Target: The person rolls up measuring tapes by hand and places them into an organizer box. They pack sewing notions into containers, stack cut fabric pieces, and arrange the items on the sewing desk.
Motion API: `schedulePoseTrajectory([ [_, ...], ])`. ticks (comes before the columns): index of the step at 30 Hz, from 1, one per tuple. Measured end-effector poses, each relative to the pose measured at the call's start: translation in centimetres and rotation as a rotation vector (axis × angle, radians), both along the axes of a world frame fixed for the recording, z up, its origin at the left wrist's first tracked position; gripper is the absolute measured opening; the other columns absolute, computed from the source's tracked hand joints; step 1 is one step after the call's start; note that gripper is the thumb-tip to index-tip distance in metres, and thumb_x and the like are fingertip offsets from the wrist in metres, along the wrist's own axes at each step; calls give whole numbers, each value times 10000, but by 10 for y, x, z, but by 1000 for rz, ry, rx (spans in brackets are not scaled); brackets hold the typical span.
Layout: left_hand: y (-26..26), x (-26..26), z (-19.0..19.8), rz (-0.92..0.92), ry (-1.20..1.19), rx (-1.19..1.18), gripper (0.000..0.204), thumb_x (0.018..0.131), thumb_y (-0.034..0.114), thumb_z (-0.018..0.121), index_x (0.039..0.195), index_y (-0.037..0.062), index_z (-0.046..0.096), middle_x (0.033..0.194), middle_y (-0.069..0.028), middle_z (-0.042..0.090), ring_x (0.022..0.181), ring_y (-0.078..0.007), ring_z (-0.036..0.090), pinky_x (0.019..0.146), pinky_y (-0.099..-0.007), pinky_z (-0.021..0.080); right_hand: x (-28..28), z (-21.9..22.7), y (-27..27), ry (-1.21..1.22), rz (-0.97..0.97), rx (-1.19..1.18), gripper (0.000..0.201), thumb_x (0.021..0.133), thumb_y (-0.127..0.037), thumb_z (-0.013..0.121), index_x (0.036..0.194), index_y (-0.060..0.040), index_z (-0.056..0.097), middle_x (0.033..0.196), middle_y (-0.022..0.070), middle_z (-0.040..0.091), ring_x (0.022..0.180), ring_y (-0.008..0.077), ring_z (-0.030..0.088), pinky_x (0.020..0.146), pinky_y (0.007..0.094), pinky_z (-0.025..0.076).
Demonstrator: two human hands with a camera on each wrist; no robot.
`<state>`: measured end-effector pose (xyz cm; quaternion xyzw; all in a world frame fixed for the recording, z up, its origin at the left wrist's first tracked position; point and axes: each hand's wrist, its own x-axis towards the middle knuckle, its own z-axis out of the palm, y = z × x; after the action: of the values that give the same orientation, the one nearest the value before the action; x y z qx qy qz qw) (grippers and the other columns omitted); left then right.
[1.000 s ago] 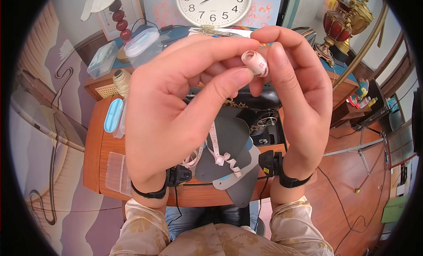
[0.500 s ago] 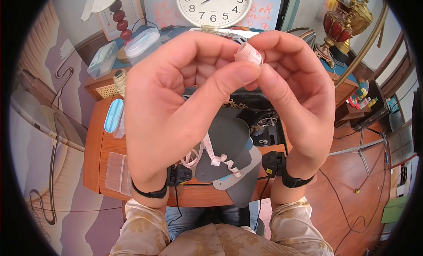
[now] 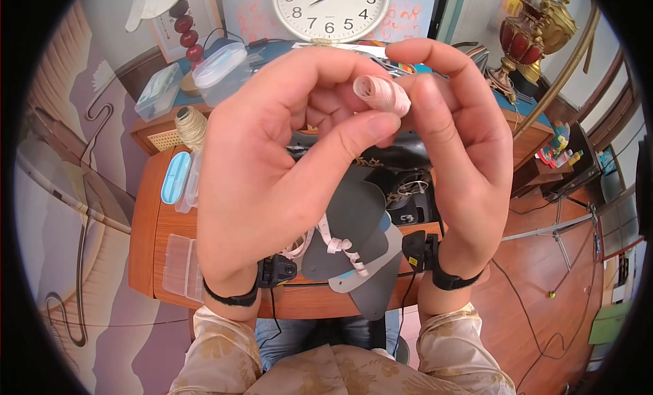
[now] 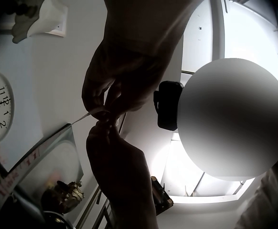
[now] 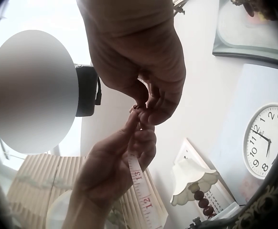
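Both hands are raised over the table around a small roll of white and pink tape measure (image 3: 381, 94). My left hand (image 3: 272, 163) pinches the roll between its thumb and curled fingers. At the roll's right end are the thumb and bent fingers of my right hand (image 3: 469, 143), and in the right wrist view they close on the tape. A strip with red numbers, the unrolled tape measure (image 5: 141, 193), hangs down beside the left hand. On the table below, more of the tape measure (image 3: 337, 245) lies in loose curls over grey template pieces (image 3: 354, 211).
A black sewing machine (image 3: 401, 152) stands behind the hands. To the left are a thread cone (image 3: 190, 126), a blue case (image 3: 177, 176) and a clear plastic lid (image 3: 180, 264). Plastic boxes (image 3: 221, 72) and a wall clock (image 3: 330, 10) are at the back.
The roll has turned from steep to slanting, its open end now toward the left. The right thumb and index finger came together on it, then spread again. The loose tape below has shifted slightly.
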<state>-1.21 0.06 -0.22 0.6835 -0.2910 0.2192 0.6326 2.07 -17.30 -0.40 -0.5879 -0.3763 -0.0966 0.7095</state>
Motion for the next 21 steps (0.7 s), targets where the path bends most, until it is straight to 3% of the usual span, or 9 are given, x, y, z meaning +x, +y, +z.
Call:
schedulePoseTrajectory([
  [2, 0, -1, 0, 58, -20, 44, 245, 933, -88, 639, 1175, -84, 601, 1050, -109, 691, 961, -146, 673, 858, -247, 541, 0, 0, 1, 25, -13, -13, 331, 1033, -104, 566, 1315, 67, 541, 1091, 73, 698, 1034, 116, 642, 924, 260, 489],
  [5, -1, -2, 0, 111, 25, 65, 223, 932, -77, 653, 1149, -78, 603, 1022, -98, 693, 942, -137, 669, 852, -250, 538, 0, -1, 3, -146, -120, -66, 303, 1012, -86, 603, 1264, 81, 575, 1076, 73, 700, 1010, 116, 650, 911, 262, 501],
  [7, 0, 0, -3, 104, 15, 90, 231, 920, -71, 669, 1142, -69, 607, 1022, -94, 699, 940, -133, 669, 847, -248, 534, -1, 1, 2, -89, -36, -15, 262, 992, -73, 635, 1209, 72, 614, 1054, 66, 700, 987, 112, 653, 903, 254, 499],
  [16, -5, 0, -1, 95, -24, 95, 356, 875, -81, 695, 1220, -66, 608, 981, -89, 706, 911, -144, 684, 835, -254, 529, 4, 1, -3, 16, -65, 68, 196, 994, -82, 642, 1157, 26, 655, 1023, 52, 708, 921, 68, 637, 794, 223, 495],
  [21, -3, 0, 0, 134, -64, 176, 308, 873, -60, 712, 1171, -60, 634, 971, -81, 708, 887, -135, 679, 803, -244, 520, 3, 0, -2, 85, -50, 58, 202, 1011, -102, 625, 1165, 27, 645, 995, 40, 712, 890, 64, 640, 764, 206, 492],
])
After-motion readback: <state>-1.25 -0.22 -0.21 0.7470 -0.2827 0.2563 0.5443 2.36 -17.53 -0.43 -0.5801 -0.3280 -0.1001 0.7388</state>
